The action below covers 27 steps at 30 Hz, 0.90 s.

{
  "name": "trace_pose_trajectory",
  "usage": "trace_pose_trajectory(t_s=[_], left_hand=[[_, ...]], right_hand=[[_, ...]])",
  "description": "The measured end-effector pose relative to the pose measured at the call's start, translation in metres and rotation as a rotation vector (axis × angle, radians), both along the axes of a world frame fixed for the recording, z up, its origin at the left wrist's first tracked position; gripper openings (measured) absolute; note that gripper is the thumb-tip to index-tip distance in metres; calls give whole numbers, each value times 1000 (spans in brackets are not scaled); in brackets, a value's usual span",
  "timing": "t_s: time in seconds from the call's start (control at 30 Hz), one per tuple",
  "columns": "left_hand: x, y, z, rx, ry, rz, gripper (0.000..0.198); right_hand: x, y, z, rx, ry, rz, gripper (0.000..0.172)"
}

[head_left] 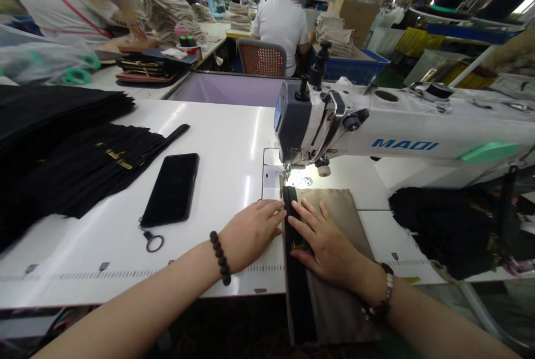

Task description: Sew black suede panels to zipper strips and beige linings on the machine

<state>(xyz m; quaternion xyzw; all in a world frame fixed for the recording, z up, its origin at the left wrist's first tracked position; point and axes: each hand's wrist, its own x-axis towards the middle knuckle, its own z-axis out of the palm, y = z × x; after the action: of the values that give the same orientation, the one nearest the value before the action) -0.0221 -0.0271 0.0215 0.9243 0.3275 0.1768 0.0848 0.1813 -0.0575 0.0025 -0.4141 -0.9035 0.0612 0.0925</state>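
A taupe fabric panel [340, 217] lies under the needle area of a white sewing machine [401, 119] and hangs over the table's front edge. Along its left side runs a black zipper tape [300, 292], with a small gold zipper pull near my right hand. My right hand [324, 239] rests on the tape and panel, fingers spread. Beside the tape's left edge, my left hand [254, 232] touches it with its fingertips, fingers stretched forward and close together. The lit presser foot [287, 172] stands just beyond the fingertips, at the tape's far end.
On the white table [225, 153] lie a black phone [171, 190] with a ring strap and stacks of black zipper pieces [100, 164]. More black pieces [451, 225] sit at the right. A person [282, 27] sits beyond, near a blue crate [351, 66].
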Motion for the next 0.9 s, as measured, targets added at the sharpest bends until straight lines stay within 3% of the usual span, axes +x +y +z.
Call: trace_pose_trajectory(t_s=[0.23, 0.6, 0.9], left_hand=[[8, 19, -17, 5, 108, -19, 30], [5, 21, -19, 53, 152, -58, 32], [16, 40, -17, 55, 234, 29, 40]], right_hand=[[-2, 2, 2, -62, -26, -3, 60], [-1, -1, -1, -74, -32, -34, 63], [4, 32, 10, -174, -58, -71, 63]])
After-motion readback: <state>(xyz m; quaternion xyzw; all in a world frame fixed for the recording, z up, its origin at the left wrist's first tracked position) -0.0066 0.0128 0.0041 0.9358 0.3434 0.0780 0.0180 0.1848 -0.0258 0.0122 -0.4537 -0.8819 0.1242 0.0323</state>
